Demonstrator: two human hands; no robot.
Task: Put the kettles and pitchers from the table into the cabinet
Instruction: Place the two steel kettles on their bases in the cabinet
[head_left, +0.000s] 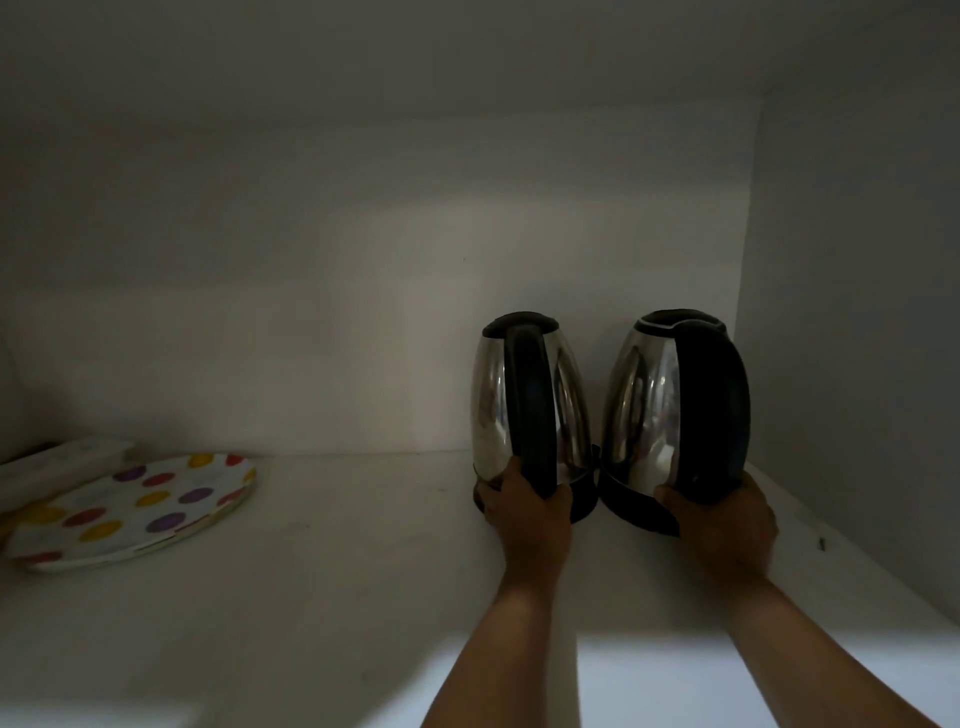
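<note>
Two kettles stand upright on the white shelf (337, 571) inside the cabinet (852, 312), at about 3 o'clock in the view, close to the right side wall. The left kettle (493, 405) and the right kettle (639, 410) are alike: tapered, polished steel bodies, mirror-smooth, with matte black lids, thick curved black handles facing the viewer, and black bases. Their bases touch or nearly touch; I cannot tell which. Both sit well forward of the rear wall.

The left hand (524, 514) is closed around the foot of the left kettle's handle, thumb on one side and fingers on the other. The right hand (722, 519) is wrapped around the lower part of the right kettle's handle and base. Both forearms run down to 6 o'clock and are cut off by the frame edge.

At 9 o'clock lies a flat white plate (135, 509) printed with red, yellow and purple dots, glossy, its rim partly overlapping a pale flat object (67, 457) behind it whose nature is hard to make out.

The interior is dim; the kettles' spouts are hidden behind the bodies, and the reflections on the steel are unreadable. A small dark mark (822, 543) sits on the shelf at 4 o'clock, too small to identify.
</note>
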